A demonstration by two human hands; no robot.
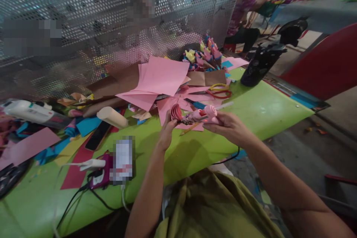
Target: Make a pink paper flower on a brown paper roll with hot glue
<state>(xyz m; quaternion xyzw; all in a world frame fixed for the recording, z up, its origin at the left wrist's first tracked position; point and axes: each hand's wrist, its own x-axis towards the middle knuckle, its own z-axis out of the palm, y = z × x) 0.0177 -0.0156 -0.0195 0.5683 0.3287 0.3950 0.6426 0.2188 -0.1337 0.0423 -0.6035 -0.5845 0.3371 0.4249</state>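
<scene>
My left hand (166, 132) pinches a curled, layered pink-red paper piece (175, 112) above the green table. Beside it, my right hand (230, 125) is closed around what looks like a pink hot glue gun (211, 112), with a translucent glue stick (225, 105) at its back. The gun's front points left toward the paper piece; blur hides whether they touch. Under the hands lie a pencil (189, 129) and pink paper scraps. Just beyond are a blue-handled cutter (196, 104) and scissors (219, 91) with red and yellow handles.
Pink paper sheets (164, 74) are piled before a perforated metal panel (111, 18). Finished-looking paper flowers (206, 54) stand behind. A dark tumbler (262, 63) is at right. Phones, a purple power adapter (103, 174) and cables lie left. Another person (242, 11) sits farther back.
</scene>
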